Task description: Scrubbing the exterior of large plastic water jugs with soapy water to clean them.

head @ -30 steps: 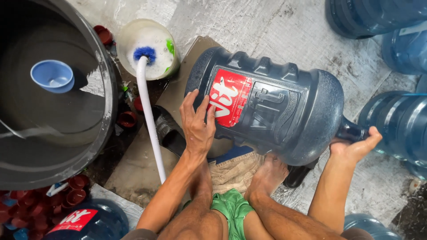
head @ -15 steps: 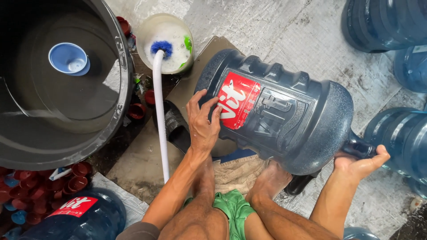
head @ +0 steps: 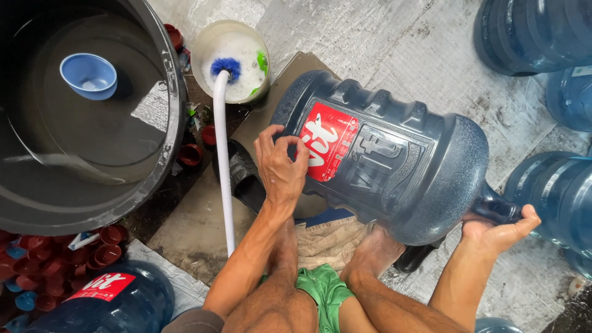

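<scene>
**Large water jug lying on its side between two hands**

We see a big dark-blue water jug (head: 394, 154) lying on its side, tilted across the middle of the view, with its base toward the upper left and its neck toward the lower right. A red label is on its wall. Our left hand (head: 280, 166) lies flat on the jug near the label; its fingers (head: 290, 143) are bent and press on the wall, not closed around anything. Our right hand (head: 499, 231) is under the neck of the jug, palm up, and its fingers curl around the neck and support it. The jug is above our bare knees, and a green cloth (head: 320, 290) shows between the legs.

Just beside the base of the jug stands a pale bucket (head: 206, 46) with foamy water. A brush with a blue head (head: 227, 65) stands in it, and its long white handle (head: 223, 160) runs down toward us, to the left of the left arm. At the far left is a large black tub (head: 169, 92) full of water, with a small blue bowl (head: 88, 75) floating in it. Red-brown caps (head: 105, 243) lie on the floor below the tub, near another blue jug with a red label (head: 123, 302). More blue jugs (head: 530, 34) lie at the right edge, on the grey floor (head: 394, 43).
</scene>
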